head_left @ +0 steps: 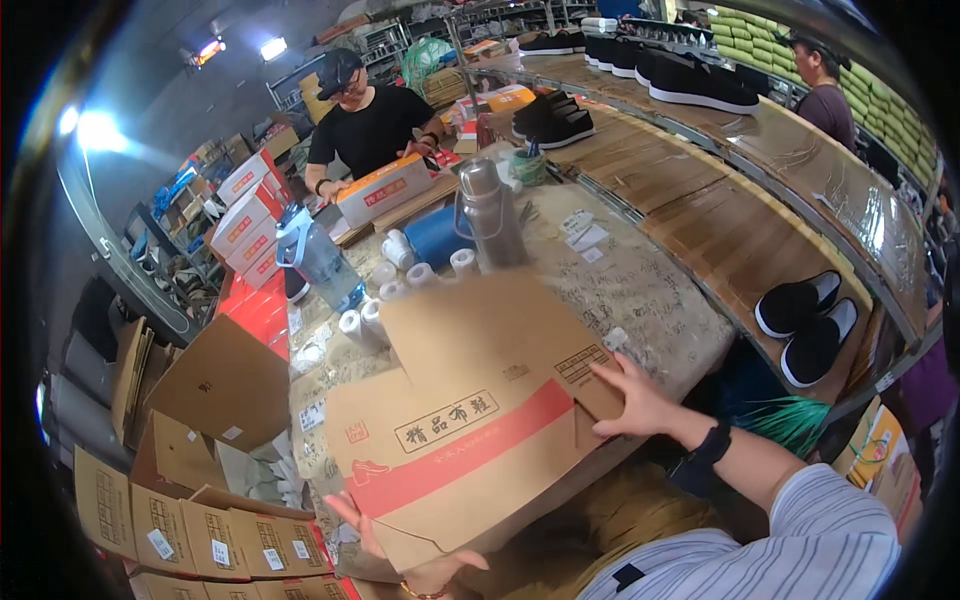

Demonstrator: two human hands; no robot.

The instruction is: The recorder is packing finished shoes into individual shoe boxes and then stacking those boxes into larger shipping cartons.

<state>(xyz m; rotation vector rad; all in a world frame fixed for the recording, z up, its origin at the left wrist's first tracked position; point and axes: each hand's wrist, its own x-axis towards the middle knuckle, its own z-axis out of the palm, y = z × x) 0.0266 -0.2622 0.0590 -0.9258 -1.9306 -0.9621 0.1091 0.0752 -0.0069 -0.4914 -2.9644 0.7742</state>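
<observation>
Between my hands is a brown cardboard box point(470, 430) with a red stripe and dark print, tilted over the near part of the worktable, one flap standing up at the far side. My right hand point(635, 398) grips its right end, fingers on the printed face near the corner; a dark band is on that wrist. At the near-left lower corner, my left hand point(405, 555) holds the box with fingers spread around the edge. Part of that palm is hidden behind the cardboard.
On the worktable point(660, 310) stand a clear blue bottle point(318, 262), a steel flask point(488, 215) and several white rolls point(355, 325). Across it, a person point(368, 125) handles an orange-white shoebox point(385, 190). Black shoes point(815, 325) sit on the right rack; cartons point(215, 540) stand lower left.
</observation>
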